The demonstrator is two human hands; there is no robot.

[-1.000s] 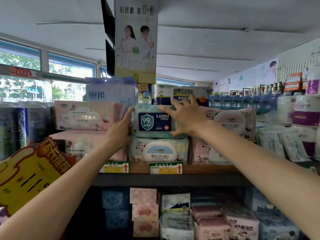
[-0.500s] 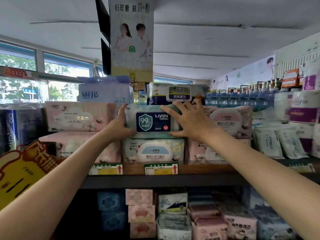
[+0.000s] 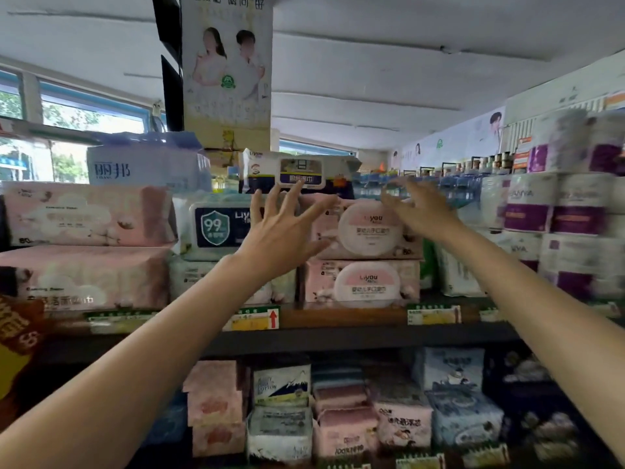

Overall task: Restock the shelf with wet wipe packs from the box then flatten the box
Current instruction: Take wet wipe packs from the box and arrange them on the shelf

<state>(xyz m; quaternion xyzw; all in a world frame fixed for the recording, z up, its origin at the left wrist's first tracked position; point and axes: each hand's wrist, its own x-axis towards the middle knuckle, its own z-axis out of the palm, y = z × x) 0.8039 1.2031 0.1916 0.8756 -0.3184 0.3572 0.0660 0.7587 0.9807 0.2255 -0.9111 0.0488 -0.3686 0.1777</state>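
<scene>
The blue and white soft plastic wet wipe pack with the "99" shield label (image 3: 216, 228) lies on the top row of the dark shelf (image 3: 338, 336), on another pack, its long axis running left to right. The left hand (image 3: 280, 238) is nearer, in front of the pack's right end, fingers spread wide and holding nothing. The right hand (image 3: 419, 208) is further right, before a pink pack (image 3: 368, 228), also spread and empty. Both arms reach up and forward. The box is not in view.

The "99" wipe pack (image 3: 216, 228) lies atop another pack (image 3: 192, 277), left of two stacked packs (image 3: 368, 255).
</scene>
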